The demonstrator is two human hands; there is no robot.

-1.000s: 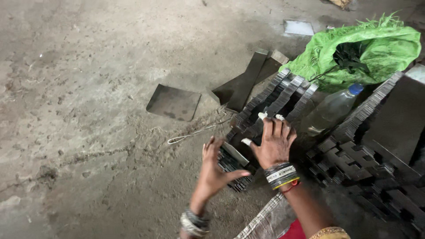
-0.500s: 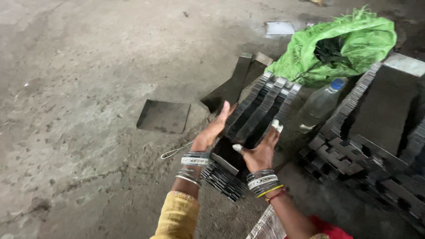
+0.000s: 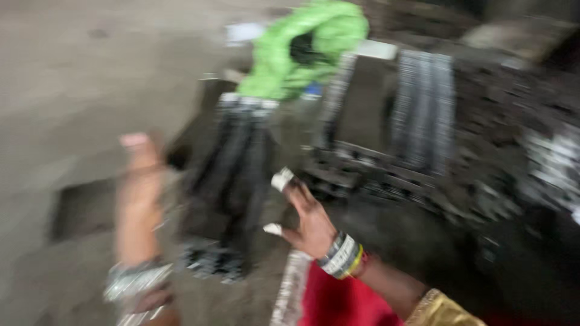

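Both hands, the left hand (image 3: 138, 199) and right hand (image 3: 308, 217), flank the dark plate stack (image 3: 232, 181) with fingers spread, gripping nothing (the picture is blurred), so squaring it seems in hand, and closing evenly on both sides comes next.

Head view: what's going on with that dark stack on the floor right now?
A person's two bare hands flank a long stack of thin dark metal plates on the concrete floor. The left hand is beside its left side, the right hand at its right, fingers spread. The frame is blurred, so contact is unclear. A green bag lies behind.
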